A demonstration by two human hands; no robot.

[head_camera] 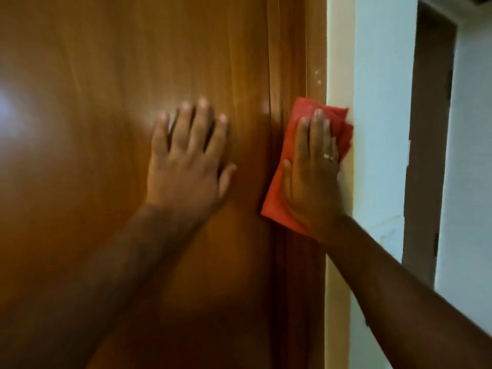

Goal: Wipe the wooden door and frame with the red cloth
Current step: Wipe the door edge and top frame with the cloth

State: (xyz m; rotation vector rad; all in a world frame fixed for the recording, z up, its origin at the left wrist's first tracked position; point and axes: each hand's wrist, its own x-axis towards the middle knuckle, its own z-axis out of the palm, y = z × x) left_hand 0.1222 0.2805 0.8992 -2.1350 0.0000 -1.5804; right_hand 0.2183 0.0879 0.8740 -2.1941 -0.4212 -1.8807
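left hand: your bare left hand (186, 166) lies flat on the glossy brown wooden door (106, 129), fingers spread wide, holding nothing; reads as a brace.
right hand: your right hand (311, 177), ring on one finger, is flat with fingers close together, palm pinning the folded red cloth (277, 198) to the darker brown wooden frame strip (292, 62); pressed rather than gripped.
cloth place: at 3 o'clock of the left hand, just beside it; cloth spans the frame strip, its right edge reaches the cream wall edge (338, 62).
risk 1: cloth is only pinned by the palm; lighten pressure mid-stroke and it likely slides out and drops.
risk 2: loose folds at 1 o'clock of your right hand overhang the cream edge; they may smear dirt onto the paint.
risk 3: the groove between door and frame is narrow; a flat palm probably skips it.
risk 4: pale specks (317, 75) on the frame at 12 o'clock of the cloth look unwiped; easy to miss if you stroke downward only.
risk 5: if the door is unlatched, your left-hand push could swing it; cannot tell the latch state.
surface: upright, smooth, shiny; glare patch at 9 o'clock, far left of the door. Frame blurred.
room: pale blue wall (380, 129) at 3 o'clock of the frame; beyond it a second dark brown door frame (428, 129). Dim light.
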